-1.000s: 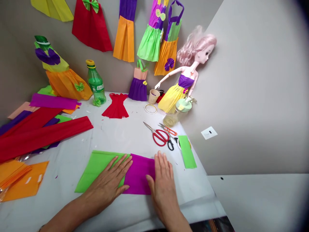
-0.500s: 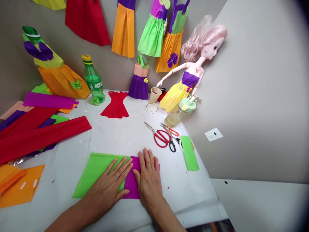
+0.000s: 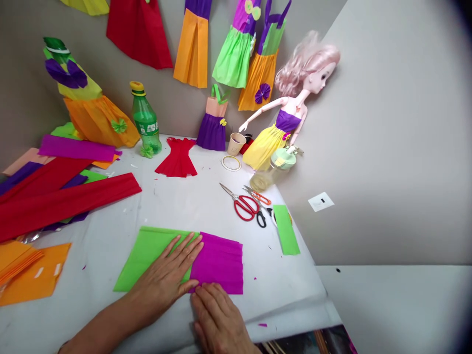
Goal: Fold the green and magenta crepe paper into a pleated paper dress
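A green crepe paper sheet [image 3: 147, 253] and a magenta crepe paper sheet [image 3: 221, 260] lie side by side on the table, meeting along a slanted seam. My left hand [image 3: 167, 270] rests flat over the green sheet, fingers stretched out and fingertips at the seam. At the lower edge of the magenta sheet is my right hand [image 3: 219, 317], its fingers bent and pressed together near my left thumb. Whatever lies under those fingers is hidden. Red-handled scissors [image 3: 246, 206] lie beyond the sheets, beside black-handled scissors [image 3: 261, 219] and orange snips [image 3: 261, 197].
Crepe paper strips [image 3: 73, 199] pile up at the left, above folded orange paper [image 3: 40, 275]. A green strip [image 3: 285, 230] overlaps a tape roll at the right edge. Farther back are a red paper dress [image 3: 177, 157], a green bottle [image 3: 145, 120], a paper cup [image 3: 236, 143] and a doll [image 3: 291, 110].
My right hand has slid off the magenta sheet toward me, its fingers drawing in at the lower edge. My left hand stays flat on the green sheet. The view has shifted slightly.
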Demonstrator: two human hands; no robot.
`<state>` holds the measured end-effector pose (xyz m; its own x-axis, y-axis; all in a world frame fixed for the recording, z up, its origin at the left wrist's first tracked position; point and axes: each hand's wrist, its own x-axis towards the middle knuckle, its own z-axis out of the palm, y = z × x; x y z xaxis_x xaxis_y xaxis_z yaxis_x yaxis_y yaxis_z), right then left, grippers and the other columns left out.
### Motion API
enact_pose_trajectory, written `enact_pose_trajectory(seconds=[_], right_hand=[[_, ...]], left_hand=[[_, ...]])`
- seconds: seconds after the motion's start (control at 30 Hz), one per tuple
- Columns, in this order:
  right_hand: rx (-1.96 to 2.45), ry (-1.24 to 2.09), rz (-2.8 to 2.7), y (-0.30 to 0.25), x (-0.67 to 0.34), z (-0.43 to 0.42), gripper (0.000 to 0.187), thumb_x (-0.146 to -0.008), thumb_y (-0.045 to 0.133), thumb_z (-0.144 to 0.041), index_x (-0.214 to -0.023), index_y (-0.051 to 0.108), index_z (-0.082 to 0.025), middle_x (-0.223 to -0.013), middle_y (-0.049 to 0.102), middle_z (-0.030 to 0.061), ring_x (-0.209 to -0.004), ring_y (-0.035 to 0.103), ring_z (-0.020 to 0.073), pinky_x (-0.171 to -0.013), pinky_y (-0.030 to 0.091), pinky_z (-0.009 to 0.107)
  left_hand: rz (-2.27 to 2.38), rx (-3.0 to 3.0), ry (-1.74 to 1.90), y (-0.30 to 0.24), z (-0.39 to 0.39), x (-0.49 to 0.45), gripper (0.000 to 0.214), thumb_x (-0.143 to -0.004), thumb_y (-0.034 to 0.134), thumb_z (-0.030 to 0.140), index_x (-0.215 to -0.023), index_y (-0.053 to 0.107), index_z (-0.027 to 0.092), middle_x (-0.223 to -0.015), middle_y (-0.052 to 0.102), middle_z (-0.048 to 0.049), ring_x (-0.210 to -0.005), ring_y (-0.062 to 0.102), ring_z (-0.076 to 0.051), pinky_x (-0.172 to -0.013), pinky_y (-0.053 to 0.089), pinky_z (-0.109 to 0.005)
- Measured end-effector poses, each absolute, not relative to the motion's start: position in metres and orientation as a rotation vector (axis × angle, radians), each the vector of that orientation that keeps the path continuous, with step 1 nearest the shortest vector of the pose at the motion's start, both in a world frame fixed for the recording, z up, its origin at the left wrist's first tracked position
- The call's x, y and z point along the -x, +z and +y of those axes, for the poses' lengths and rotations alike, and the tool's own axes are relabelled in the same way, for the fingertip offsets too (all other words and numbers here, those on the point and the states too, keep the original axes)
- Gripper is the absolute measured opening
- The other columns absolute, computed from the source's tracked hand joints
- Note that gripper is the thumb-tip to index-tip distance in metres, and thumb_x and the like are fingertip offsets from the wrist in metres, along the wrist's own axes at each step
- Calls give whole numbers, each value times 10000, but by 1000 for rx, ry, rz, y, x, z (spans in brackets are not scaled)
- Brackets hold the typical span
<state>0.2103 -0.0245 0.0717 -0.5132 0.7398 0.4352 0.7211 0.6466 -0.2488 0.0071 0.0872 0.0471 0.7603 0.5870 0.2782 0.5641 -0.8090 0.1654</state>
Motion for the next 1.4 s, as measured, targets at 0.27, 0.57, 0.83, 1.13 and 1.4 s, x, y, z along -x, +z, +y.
enact_pose_trajectory(seconds=[0.27, 0.57, 0.83, 1.13, 1.4], right_hand=[[1321, 47, -2221, 80, -244, -40, 305, -973, 480, -119, -1241, 615, -176, -1026, 744, 110, -936, 699, 231, -827, 613, 371], [1784, 181, -1716, 74, -186, -20, 181, -943, 502, -148, -1102, 552, -218, -968, 626, 72, -871, 589, 256, -749, 521, 416], [1917, -10, -1652, 61, -207, -34, 280, -931, 436, -112, -1188, 518, -188, -1115, 591, 139, -974, 552, 299, -842, 474, 509], [1865, -62, -1801, 66, -200, -31, 561, -956, 471, -156, -1500, 331, -138, -1477, 440, 207, -1435, 325, 356, -1097, 373, 624], [1877, -183, -1734, 65, -248, -46, 508, -987, 432, -140, -1494, 405, -160, -1412, 533, 208, -1377, 462, 344, -1034, 488, 588]], left_hand=[[911, -2886, 600, 45, 91, -8, 676, -1055, 403, 495, -1616, 182, 189, -1617, 387, -101, -1516, 298, -261, -1214, 283, -464], [976, -2662, 704, 66, 55, -25, 589, -1063, 389, 261, -1613, 180, 229, -1654, 309, -94, -1529, 267, -251, -1205, 353, -489], [1113, -2580, 685, 41, 50, -22, 626, -1055, 399, 282, -1621, 137, 236, -1660, 287, -115, -1541, 221, -291, -1212, 301, -567], [1108, -2615, 672, 45, 51, -23, 624, -1055, 393, 290, -1618, 138, 211, -1666, 261, -126, -1542, 215, -298, -1195, 316, -575], [1138, -2601, 677, 49, 51, -25, 613, -1051, 382, 264, -1616, 157, 196, -1665, 269, -121, -1544, 210, -289, -1205, 308, -554]])
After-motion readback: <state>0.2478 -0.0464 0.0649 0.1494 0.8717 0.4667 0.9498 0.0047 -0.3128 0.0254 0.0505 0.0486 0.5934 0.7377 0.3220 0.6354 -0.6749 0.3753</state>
